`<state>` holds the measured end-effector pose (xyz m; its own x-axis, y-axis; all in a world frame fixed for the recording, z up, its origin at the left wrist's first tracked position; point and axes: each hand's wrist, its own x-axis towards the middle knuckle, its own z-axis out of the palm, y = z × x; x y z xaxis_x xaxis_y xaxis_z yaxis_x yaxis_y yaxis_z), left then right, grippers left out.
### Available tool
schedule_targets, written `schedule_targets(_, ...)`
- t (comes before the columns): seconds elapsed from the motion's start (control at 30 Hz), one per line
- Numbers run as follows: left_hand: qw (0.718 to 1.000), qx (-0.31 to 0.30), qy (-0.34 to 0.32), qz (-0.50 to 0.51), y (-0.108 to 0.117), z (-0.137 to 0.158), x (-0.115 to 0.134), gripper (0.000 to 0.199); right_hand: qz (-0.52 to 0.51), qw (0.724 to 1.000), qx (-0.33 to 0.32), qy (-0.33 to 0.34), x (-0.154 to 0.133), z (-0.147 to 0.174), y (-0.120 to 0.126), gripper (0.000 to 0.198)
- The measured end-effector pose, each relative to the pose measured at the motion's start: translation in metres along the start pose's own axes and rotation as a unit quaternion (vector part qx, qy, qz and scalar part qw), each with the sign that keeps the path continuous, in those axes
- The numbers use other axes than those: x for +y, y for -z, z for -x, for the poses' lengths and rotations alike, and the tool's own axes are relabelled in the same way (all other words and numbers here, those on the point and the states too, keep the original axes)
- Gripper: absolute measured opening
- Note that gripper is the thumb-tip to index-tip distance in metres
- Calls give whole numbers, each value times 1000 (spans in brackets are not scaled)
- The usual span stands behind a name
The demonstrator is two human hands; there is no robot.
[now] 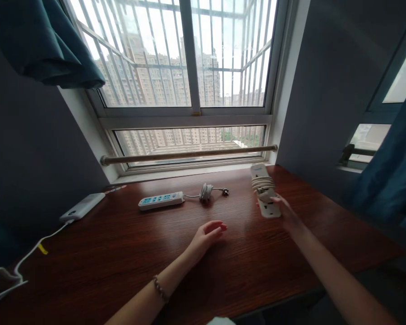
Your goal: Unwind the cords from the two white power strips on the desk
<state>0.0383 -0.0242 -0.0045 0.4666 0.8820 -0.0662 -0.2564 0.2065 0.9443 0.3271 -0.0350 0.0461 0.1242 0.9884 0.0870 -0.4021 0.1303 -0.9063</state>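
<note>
My right hand (283,208) is closed around a white power strip (269,210), whose pale cord is wound several times about its middle. The strip is tilted above the right part of the brown wooden table (237,266). Its plug is hard to make out. My left hand (209,234), wearing a beaded bracelet on the wrist, is over the middle of the table with fingers loosely extended and nothing in them. Beyond it lies a second power strip (161,200), white with blue sockets. That strip's grey cord (206,192) is bundled into a coil, ending in a plug (225,191).
At the table's left edge sits a white box-shaped device (82,206) with a white cable (43,238) bearing a yellow tag. Behind the table, a horizontal rail (189,155) crosses the lower window. Blue curtains (50,49) hang at both sides.
</note>
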Motion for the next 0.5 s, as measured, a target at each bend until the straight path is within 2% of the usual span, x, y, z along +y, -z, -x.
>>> schedule_targets(0.1, 993, -23, -14, 115, 6, -20, -3, 40, -88, 993, -75, -5, 47, -6, -75, 37)
schedule_targets(0.2, 982, -40, -40, 179, 15, -33, -4, 45, -131, 988, -77, -9, 87, -9, -116, 34)
schedule_targets(0.27, 979, -51, -49, 193, 19, -36, -4, 47, -144, 986, -84, -23, 105, -9, -127, 34)
schedule_targets(0.37, 980, -65, -52, 180, 21, -34, -3, 55, -136, 984, -105, -47, 121, -7, -127, 35)
schedule_targets(0.43, 982, -68, -53, 168, 20, -32, -2, 60, -98, 988, -110, -47, 126, -6, -123, 37)
schedule_targets(0.5, 984, -61, -54, 160, 20, -29, -1, 62, -19, 994, -110, -22, 129, -7, -118, 40)
